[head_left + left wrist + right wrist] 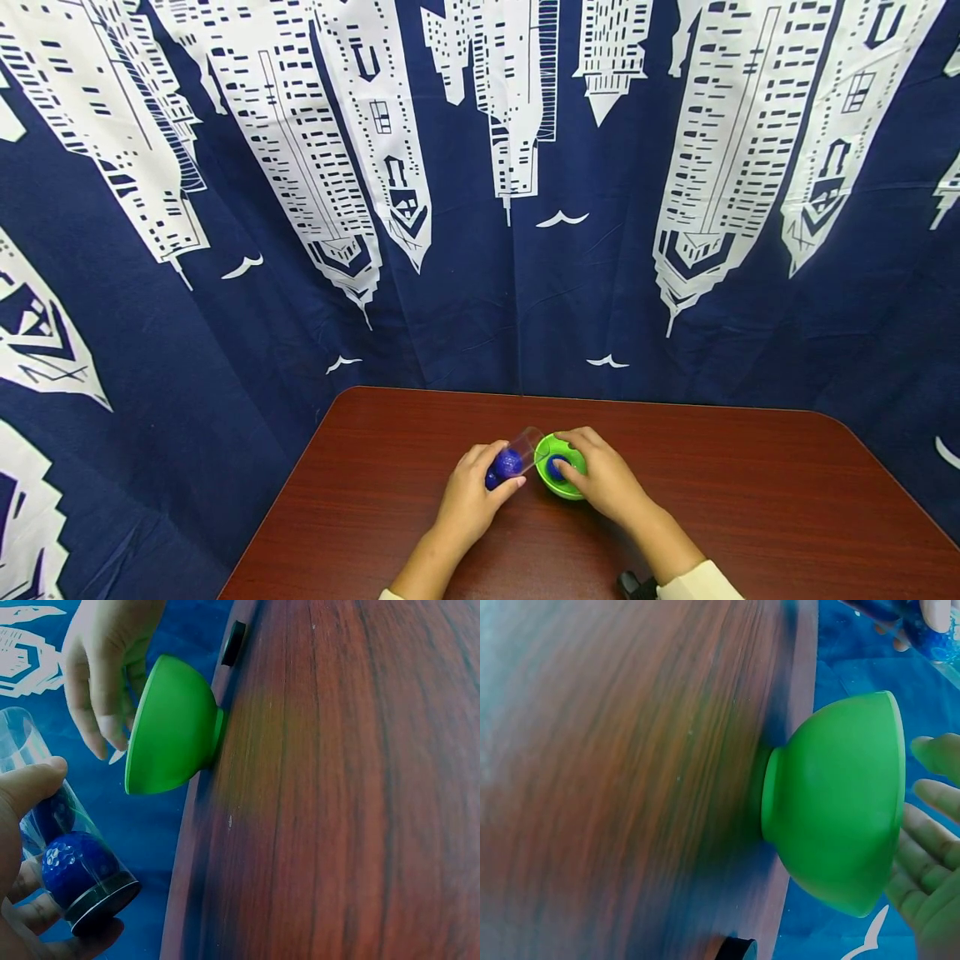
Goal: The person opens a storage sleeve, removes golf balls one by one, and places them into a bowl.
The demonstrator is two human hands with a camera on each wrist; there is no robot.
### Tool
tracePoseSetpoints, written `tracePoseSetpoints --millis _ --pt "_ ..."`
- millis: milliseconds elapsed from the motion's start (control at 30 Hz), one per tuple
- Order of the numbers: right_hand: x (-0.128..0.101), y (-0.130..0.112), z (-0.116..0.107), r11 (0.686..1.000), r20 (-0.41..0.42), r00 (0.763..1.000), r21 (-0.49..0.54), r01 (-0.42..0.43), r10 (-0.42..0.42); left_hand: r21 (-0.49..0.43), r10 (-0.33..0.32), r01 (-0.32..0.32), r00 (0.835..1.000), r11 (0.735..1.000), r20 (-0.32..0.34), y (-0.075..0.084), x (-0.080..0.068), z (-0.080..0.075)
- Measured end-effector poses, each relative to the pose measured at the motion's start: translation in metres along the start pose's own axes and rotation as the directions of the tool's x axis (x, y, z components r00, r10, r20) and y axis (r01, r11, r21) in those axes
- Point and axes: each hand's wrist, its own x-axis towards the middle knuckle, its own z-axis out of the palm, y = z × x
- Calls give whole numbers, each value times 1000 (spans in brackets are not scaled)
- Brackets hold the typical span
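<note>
My left hand (471,493) grips a clear tube (531,446) with blue golf balls (77,871) inside. The tube is tilted, its open end towards the green bowl (561,490) and its black-capped end towards me. In the bowl lies another blue ball (553,468). My right hand (611,479) reaches over the bowl's right side, with the thumb close to that ball in the head view. From the right wrist, the fingers (928,840) look extended and spread at the rim, nothing held between them.
A small black disc (234,643) sits on the brown wooden table (390,450) to the right of the bowl, hidden from the head view by my right arm. Behind the table hangs a dark blue cloth (465,333) with white buildings printed on it.
</note>
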Motion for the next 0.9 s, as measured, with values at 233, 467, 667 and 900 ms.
tracePoseSetpoints --millis 233,467,667,900 --pt "-3 0 -4 996 -108 993 65 53 -46 10 2 -2 1000 1000 -14 0 1 -1" --pt "-8 -1 -8 987 -192 975 100 130 -109 13 13 -13 1000 1000 -27 2 1 -4" --pt "-13 -7 -10 976 -195 975 168 138 -104 13 16 -15 999 1000 -34 3 1 -8" --pt "-18 -14 -12 961 -160 986 260 95 -54 37 26 -24 999 999 -41 4 2 -10"
